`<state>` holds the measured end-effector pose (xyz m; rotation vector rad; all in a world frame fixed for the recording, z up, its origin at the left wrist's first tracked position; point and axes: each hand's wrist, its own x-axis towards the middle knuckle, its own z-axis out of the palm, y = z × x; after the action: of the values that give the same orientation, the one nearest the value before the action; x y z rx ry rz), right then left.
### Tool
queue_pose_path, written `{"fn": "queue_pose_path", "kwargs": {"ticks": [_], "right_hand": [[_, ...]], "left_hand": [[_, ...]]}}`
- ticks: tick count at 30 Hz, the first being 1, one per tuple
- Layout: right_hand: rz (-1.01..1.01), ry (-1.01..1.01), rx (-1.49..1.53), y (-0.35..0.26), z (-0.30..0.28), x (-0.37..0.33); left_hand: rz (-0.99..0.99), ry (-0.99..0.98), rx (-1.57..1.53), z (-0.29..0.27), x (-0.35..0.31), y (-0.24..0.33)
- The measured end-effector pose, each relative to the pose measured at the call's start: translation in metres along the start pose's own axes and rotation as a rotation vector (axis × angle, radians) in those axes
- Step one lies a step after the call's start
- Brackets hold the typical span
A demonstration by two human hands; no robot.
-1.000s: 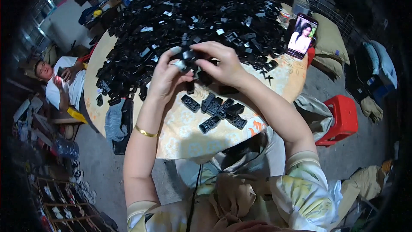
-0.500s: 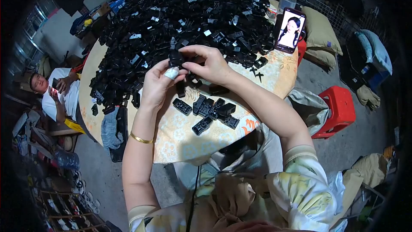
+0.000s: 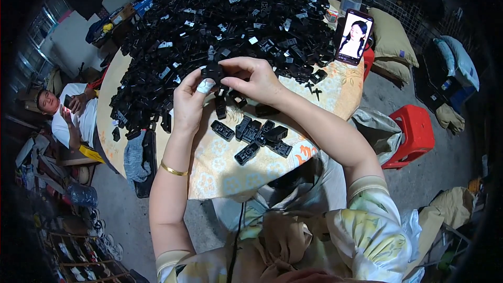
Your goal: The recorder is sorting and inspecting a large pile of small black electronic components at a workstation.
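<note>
Both hands meet above the round table (image 3: 335,99). Left hand (image 3: 189,100) and right hand (image 3: 251,78) pinch one small black plastic part (image 3: 212,71) between thumbs and fingertips, held over the edge of the large black parts heap (image 3: 209,26). A small cluster of finished pieces (image 3: 257,136) lies just below.

We have just one view. The camera sits up on the person's head and looks down, close over the round table with the yellow flowered cloth (image 3: 220,173). Edges bend near the rim. The person's arms come in from the bottom.
</note>
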<state>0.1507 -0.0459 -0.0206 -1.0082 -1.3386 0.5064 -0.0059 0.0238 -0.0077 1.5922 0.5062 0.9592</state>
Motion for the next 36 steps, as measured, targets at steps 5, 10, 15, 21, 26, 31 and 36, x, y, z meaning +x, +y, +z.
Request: {"fn": "queue_pose_path", "kwargs": {"ticks": [5,10,15,21,26,31,36], "right_hand": [[-0.367,0.071,-0.492,-0.001,0.000,-0.001],[-0.573,0.111,-0.639,-0.008,0.006,-0.003],[-0.620,0.058,-0.630,-0.009,0.011,0.003],[-0.137,0.208,-0.317,0.005,-0.033,0.015],[-0.180,-0.190,-0.671,0.007,-0.021,0.008],[-0.027,-0.443,-0.992,-0.005,-0.008,-0.003],[0.028,-0.491,-0.964,-0.009,-0.015,0.000]], "left_hand": [[-0.031,0.031,-0.018,0.003,-0.002,-0.003],[-0.096,0.015,-0.427,0.016,-0.008,-0.005],[-0.110,0.074,-0.321,0.006,-0.007,0.000],[-0.076,-0.011,0.344,-0.027,0.005,0.026],[-0.124,-0.508,0.895,-0.044,-0.004,0.015],[-0.272,-0.364,0.999,-0.014,-0.002,0.012],[-0.041,-0.035,1.040,0.000,0.013,-0.024]]}}
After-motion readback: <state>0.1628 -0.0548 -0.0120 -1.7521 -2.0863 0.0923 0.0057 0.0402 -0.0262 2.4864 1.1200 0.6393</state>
